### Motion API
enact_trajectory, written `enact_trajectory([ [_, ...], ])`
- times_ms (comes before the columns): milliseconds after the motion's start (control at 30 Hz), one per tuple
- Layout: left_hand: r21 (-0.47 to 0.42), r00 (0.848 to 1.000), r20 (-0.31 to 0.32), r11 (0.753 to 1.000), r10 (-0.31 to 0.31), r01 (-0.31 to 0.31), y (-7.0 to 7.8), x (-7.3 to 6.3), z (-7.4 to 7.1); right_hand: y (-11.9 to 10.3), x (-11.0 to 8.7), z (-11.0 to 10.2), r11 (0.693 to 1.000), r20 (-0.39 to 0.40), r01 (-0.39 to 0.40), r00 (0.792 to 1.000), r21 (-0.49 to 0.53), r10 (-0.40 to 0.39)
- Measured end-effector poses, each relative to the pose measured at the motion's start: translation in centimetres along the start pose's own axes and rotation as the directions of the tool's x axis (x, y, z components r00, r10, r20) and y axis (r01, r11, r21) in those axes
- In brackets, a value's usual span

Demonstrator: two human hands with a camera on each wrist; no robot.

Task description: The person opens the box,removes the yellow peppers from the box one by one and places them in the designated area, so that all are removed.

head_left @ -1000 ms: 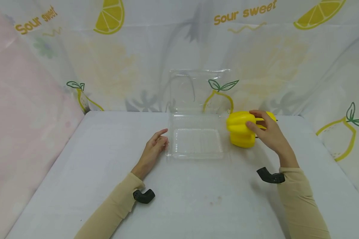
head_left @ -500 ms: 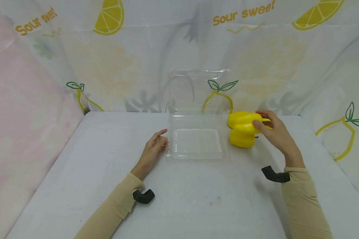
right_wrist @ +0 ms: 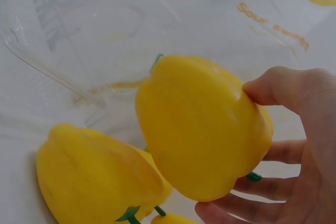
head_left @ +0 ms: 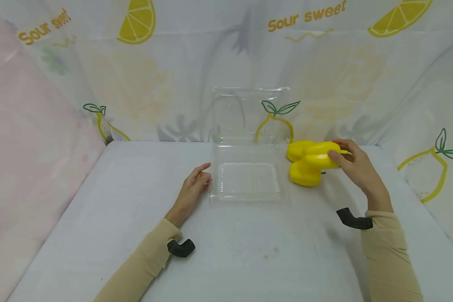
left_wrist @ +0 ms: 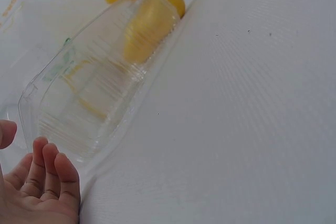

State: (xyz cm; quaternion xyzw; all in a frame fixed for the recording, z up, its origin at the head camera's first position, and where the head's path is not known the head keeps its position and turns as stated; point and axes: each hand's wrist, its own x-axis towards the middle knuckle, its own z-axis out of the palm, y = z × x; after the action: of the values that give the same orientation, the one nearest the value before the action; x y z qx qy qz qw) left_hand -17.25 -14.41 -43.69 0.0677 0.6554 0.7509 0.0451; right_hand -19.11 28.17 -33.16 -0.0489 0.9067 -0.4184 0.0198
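My right hand (head_left: pixel 356 165) holds a glossy yellow bell pepper (right_wrist: pixel 202 129) between thumb and fingers, its green stem end toward the palm. In the head view this held pepper overlaps two more, one front yellow pepper (head_left: pixel 305 174) and one back yellow pepper (head_left: pixel 298 150). To their left stands a clear plastic clamshell container (head_left: pixel 249 196), its lid (head_left: pixel 234 113) raised upright at the back. Beside the container's left wall lies my left hand (head_left: pixel 190 188), fingers relaxed and fingertips right at the edge. From the left wrist view, a pepper (left_wrist: pixel 149 32) shows through the clear plastic.
White cloth covers the table (head_left: pixel 226 251). A lemon-printed curtain (head_left: pixel 196 63) hangs behind the back edge, and a pink cloth (head_left: pixel 30 126) hangs on the left. Both wrists carry a black camera mount, the right wrist camera (head_left: pixel 355 220) hanging over the table.
My right hand has moved to the right with the held pepper, uncovering more of the back pepper. My left hand and the container have stayed in place.
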Motion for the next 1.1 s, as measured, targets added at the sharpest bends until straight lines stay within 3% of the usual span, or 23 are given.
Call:
enact_trajectory([
  [1100,-0.014,1.0,0.0,1.0,-0.002,0.002,0.0,0.0,-0.1,2.1,-0.3,-1.7,1.0,-0.054,-0.029,0.998,-0.008,0.028],
])
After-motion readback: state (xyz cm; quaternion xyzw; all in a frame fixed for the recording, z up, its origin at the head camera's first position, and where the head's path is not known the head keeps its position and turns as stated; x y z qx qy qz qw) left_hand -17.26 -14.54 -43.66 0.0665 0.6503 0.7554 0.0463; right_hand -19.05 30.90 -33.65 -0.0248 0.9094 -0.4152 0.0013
